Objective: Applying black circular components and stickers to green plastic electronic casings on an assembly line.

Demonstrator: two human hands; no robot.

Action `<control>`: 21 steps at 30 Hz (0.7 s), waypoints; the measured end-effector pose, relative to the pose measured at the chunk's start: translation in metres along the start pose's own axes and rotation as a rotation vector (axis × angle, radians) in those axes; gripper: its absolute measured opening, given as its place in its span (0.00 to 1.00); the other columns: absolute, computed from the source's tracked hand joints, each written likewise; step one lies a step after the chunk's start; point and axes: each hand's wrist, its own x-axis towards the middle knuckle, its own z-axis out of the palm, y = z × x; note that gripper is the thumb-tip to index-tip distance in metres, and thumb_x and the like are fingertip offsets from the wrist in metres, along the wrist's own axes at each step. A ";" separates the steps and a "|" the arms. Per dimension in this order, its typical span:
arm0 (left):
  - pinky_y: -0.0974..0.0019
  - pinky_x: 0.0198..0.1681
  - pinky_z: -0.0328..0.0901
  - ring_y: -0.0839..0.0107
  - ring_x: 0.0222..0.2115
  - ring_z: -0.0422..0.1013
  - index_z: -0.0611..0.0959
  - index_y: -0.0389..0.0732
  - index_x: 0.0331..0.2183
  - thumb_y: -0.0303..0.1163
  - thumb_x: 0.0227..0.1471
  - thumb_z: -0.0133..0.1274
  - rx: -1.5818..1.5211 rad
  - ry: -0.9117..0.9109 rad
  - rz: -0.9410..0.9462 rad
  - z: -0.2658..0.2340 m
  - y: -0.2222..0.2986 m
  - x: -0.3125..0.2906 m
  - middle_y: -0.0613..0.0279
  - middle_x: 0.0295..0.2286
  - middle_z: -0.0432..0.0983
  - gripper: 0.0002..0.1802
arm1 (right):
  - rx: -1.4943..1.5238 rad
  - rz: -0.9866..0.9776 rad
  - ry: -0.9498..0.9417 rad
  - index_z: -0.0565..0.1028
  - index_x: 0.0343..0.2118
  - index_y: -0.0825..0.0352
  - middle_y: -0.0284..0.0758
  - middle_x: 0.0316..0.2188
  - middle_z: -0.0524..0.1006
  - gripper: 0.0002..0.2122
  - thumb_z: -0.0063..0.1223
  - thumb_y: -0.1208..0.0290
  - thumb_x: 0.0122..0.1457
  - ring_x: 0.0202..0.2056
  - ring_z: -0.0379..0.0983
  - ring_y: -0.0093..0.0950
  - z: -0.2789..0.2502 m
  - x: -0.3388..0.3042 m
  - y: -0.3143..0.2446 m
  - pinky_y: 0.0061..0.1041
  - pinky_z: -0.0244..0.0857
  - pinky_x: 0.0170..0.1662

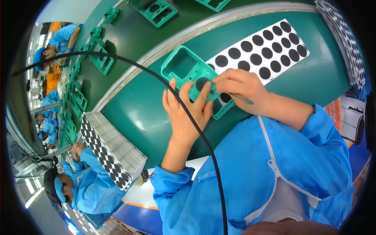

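A green plastic housing (181,73) with a large rectangular opening lies tilted before me on the green work surface. My left hand (186,111) grips its near left side, thumb and index finger at a round black disc (202,84) in the housing. My right hand (244,88) is closed around a slim metal tool, like tweezers (243,100), whose end sticks out below the palm. Its fingertips meet the housing beside the disc. Just behind and right of the housing lies a white sheet (250,71) with rows of round black stickers, partly hidden by my right hand.
A thick stack of sticker sheets (113,147) stands at the left, another stack (346,43) at the far right. Beyond a metal rail (150,58), more green housings (156,13) rest on a dark green belt. A black cable (172,82) crosses the view. Co-workers (94,184) sit leftward.
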 end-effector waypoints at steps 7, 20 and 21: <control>0.59 0.40 0.55 0.62 0.31 0.64 0.70 0.39 0.46 0.28 0.45 0.50 -0.287 0.008 -0.434 0.006 -0.012 0.001 0.54 0.27 0.68 0.23 | 0.298 0.197 0.192 0.75 0.33 0.71 0.37 0.33 0.74 0.07 0.48 0.84 0.51 0.32 0.71 0.24 -0.057 0.000 0.019 0.19 0.67 0.34; 0.50 0.48 0.56 0.46 0.44 0.62 0.68 0.33 0.48 0.36 0.51 0.47 0.357 0.434 -0.245 0.026 -0.224 0.133 0.41 0.41 0.68 0.24 | 0.506 0.587 0.453 0.70 0.31 0.68 0.35 0.32 0.75 0.05 0.50 0.73 0.55 0.31 0.69 0.18 -0.177 -0.027 0.092 0.17 0.63 0.38; 0.50 0.48 0.56 0.47 0.45 0.61 0.69 0.32 0.46 0.34 0.49 0.47 0.199 0.337 -0.151 0.025 -0.185 0.149 0.41 0.42 0.68 0.23 | 0.477 0.614 0.460 0.70 0.31 0.68 0.35 0.32 0.75 0.05 0.50 0.73 0.54 0.31 0.69 0.18 -0.175 -0.034 0.095 0.17 0.63 0.38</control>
